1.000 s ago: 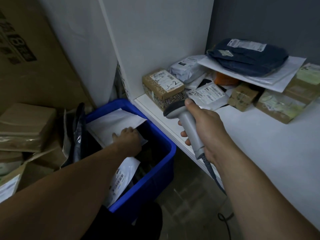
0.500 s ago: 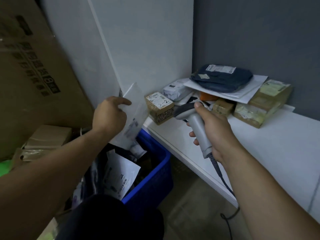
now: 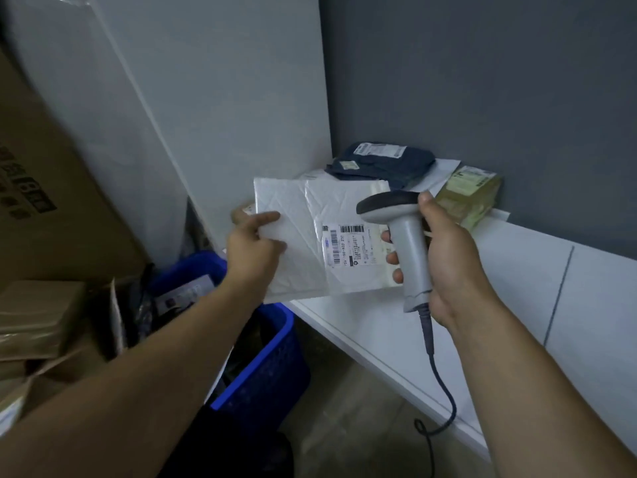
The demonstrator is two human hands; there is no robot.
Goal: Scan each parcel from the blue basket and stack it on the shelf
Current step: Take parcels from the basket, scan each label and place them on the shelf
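Note:
My left hand (image 3: 253,248) grips the left edge of a flat white padded envelope (image 3: 303,215), held up over the shelf's front corner with its barcode label (image 3: 348,248) facing me. My right hand (image 3: 444,251) is closed around the grey handheld scanner (image 3: 403,236), whose dark head sits just right of the label, partly over the envelope. The blue basket (image 3: 272,360) stands on the floor below my left arm, with more parcels inside, mostly hidden. On the white shelf (image 3: 517,298) a dark blue bag parcel (image 3: 382,162) and a taped brown box (image 3: 470,194) lie against the back wall.
A big cardboard carton (image 3: 51,208) leans at the left, with smaller brown boxes (image 3: 38,319) stacked below it. A white side panel (image 3: 224,125) bounds the shelf on the left. The scanner cable (image 3: 441,384) hangs down to the floor.
My left hand lifted the white envelope out of the basket, brought it rightwards over the shelf corner and turned its label towards me. The scanner now sits beside the label.

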